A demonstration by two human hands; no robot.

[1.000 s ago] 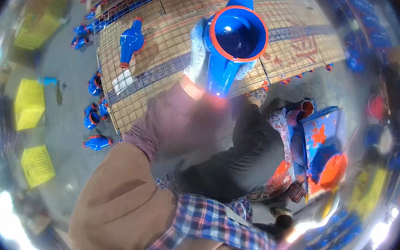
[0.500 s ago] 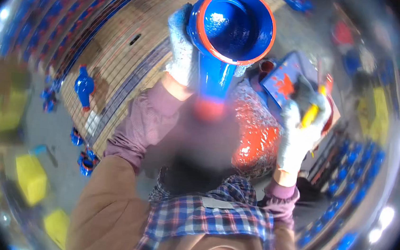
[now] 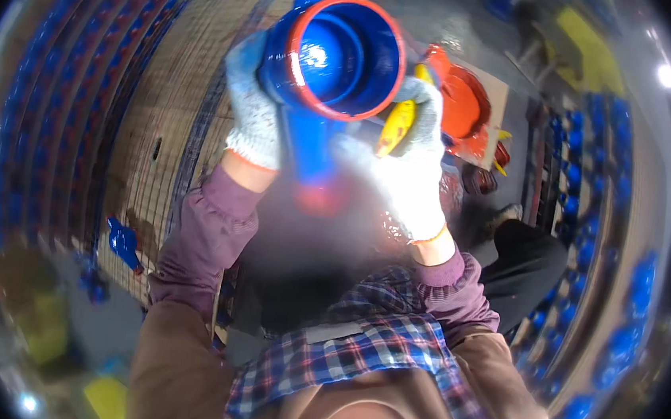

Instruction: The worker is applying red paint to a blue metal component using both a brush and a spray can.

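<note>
A glossy blue valve body (image 3: 305, 147) with an orange-red rim around its open round mouth is held up in front of me. My left hand (image 3: 255, 111), in a pale knit glove, is closed around its left side. On the other side, my right hand (image 3: 416, 149), also gloved, grips a yellow-handled paintbrush (image 3: 397, 127) close to the rim. The brush's working end is hard to make out. A red-painted end at the bottom of the valve body is blurred. Just beyond my right hand sits a tray of red paint (image 3: 466, 105).
Another blue valve body (image 3: 122, 244) lies on the slatted wooden surface (image 3: 147, 133) at left. Rows of blue and red parts (image 3: 65, 106) line the far left. More blue parts (image 3: 574, 174) stand on racks at right. A yellow block (image 3: 589, 52) is at the upper right.
My right hand has moved left from beside the paint to the valve body's rim, still gripping the brush. The whole view has swung, and the valve body sits slightly further left.
</note>
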